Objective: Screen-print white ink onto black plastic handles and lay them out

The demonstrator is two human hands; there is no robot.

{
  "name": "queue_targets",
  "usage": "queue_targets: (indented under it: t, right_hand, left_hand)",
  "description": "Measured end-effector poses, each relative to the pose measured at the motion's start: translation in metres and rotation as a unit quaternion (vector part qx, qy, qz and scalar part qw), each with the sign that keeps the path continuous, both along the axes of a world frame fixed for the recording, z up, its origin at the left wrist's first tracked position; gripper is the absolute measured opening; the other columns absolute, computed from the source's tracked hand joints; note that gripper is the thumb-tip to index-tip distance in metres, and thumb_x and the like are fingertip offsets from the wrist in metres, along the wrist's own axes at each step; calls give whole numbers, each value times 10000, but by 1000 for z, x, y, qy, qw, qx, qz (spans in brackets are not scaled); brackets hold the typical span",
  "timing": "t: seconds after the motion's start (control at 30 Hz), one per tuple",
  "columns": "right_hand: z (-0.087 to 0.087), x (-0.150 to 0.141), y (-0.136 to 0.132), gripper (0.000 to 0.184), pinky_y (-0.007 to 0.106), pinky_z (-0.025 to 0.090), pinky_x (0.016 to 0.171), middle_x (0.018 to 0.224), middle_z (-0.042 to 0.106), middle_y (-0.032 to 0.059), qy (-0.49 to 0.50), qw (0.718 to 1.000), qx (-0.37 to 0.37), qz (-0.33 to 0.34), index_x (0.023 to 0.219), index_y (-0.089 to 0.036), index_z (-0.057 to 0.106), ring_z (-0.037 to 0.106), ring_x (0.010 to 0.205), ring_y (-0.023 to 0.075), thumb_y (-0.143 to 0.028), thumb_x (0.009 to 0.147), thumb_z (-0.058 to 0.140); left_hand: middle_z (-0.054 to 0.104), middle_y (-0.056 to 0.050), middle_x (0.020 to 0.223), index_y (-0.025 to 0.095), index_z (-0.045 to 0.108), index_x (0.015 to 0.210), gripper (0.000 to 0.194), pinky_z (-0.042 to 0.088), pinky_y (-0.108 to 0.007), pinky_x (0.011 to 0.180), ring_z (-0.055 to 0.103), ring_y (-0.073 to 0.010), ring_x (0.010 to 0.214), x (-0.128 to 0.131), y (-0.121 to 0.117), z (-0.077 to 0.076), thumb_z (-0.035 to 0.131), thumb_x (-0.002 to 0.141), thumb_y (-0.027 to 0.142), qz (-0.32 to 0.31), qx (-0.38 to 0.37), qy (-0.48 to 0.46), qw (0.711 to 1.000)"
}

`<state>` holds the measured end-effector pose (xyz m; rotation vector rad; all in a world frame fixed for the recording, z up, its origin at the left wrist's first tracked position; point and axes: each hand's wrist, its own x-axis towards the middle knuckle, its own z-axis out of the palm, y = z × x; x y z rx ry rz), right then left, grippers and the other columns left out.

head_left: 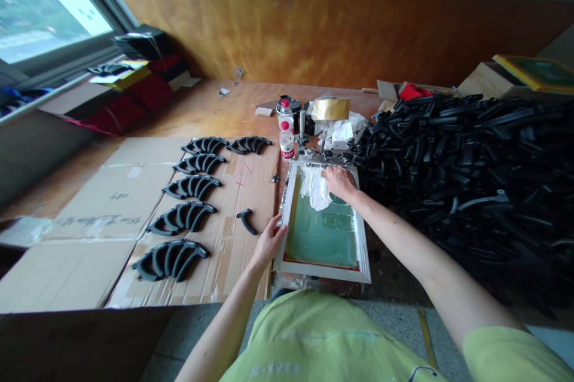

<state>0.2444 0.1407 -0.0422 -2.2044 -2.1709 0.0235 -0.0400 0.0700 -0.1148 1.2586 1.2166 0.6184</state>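
Head view, contents and hazards.
- Frame (365,256), pale-rimmed, green mesh (314,238): lies before the person, beneath metal fittings (309,158) at its far end.
- Left hand (269,240): at the frame's left edge, fingers extended and close together; firmness of hold, cannot tell. Hazard: uneven pressure could skew the frame.
- Right hand (341,183): over the far part, fingers curled down beside a white patch (317,191); anything pinched, cannot tell. Hazard: a dragging fingertip could smear the white or mark the mesh.
- Curved black part (247,222), single: on cardboard (233,274), left of the frame. Hazard: a leftward elbow or wrist could knock it.
- Red-capped bottle (287,141): upright near the fittings; a bump could topple it.
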Motion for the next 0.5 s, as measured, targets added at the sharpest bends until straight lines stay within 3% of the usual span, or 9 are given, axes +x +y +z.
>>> queue_targets:
  t: [0.07,0.17,0.33,0.4,0.5]
  right_hand:
    - [-1,-10,-13,170,326,414,822,976,662,163,-7,999,3,35,972,-93,606,585,931,257,-136,852,494]
    - [0,-16,-39,156,315,411,764,916,649,138,-3,991,5,137,918,-112,609,566,908,246,-96,823,487]
    - [5,2,-60,106,289,401,725,839,628,80,60,955,13,290,844,-158,613,550,865,208,-138,853,509]
    - [4,8,-54,81,281,404,711,816,624,55,95,954,25,282,821,-176,612,551,829,193,-162,854,539]
    - [-6,8,-52,108,293,421,739,849,629,67,117,966,83,217,839,-170,626,552,863,203,-103,829,541]
  left_hand:
    - [618,3,768,182,490,1360,683,441,-228,598,568,-140,682,0,0,0,576,796,556,9,0,-6,1000]
    - [643,-7,769,178,513,1348,673,454,-241,603,583,-152,679,1,-1,1,601,784,536,21,-1,-14,1000]
    - [658,-17,771,177,543,1324,646,456,-243,599,591,-157,678,1,-2,5,627,776,509,30,2,-12,999]
    - [659,-19,775,174,532,1333,650,454,-242,601,591,-156,681,1,-2,6,616,785,514,26,2,-17,1000]
    - [650,-11,768,181,506,1350,665,443,-232,584,580,-145,667,1,-1,8,603,792,529,15,-5,-24,1000]
